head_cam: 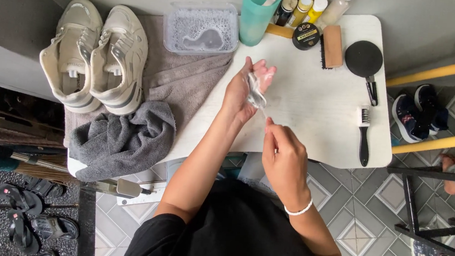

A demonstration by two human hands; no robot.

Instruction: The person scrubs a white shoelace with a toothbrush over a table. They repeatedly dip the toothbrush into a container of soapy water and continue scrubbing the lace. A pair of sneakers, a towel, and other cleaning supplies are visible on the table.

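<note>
Left hand (245,91) lies palm-up over the white table (318,114), cupping a wet, bunched shoelace (255,94). Right hand (283,155), at 5 o'clock from it, pinches what appears to be the lace's end. Shoes (95,54) sit at 9 o'clock, grey towel (123,137) below them.

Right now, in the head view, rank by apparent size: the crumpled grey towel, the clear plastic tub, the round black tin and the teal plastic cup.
1. Crumpled grey towel
2. Clear plastic tub
3. Teal plastic cup, cut off by the frame edge, so unsure
4. Round black tin
</note>
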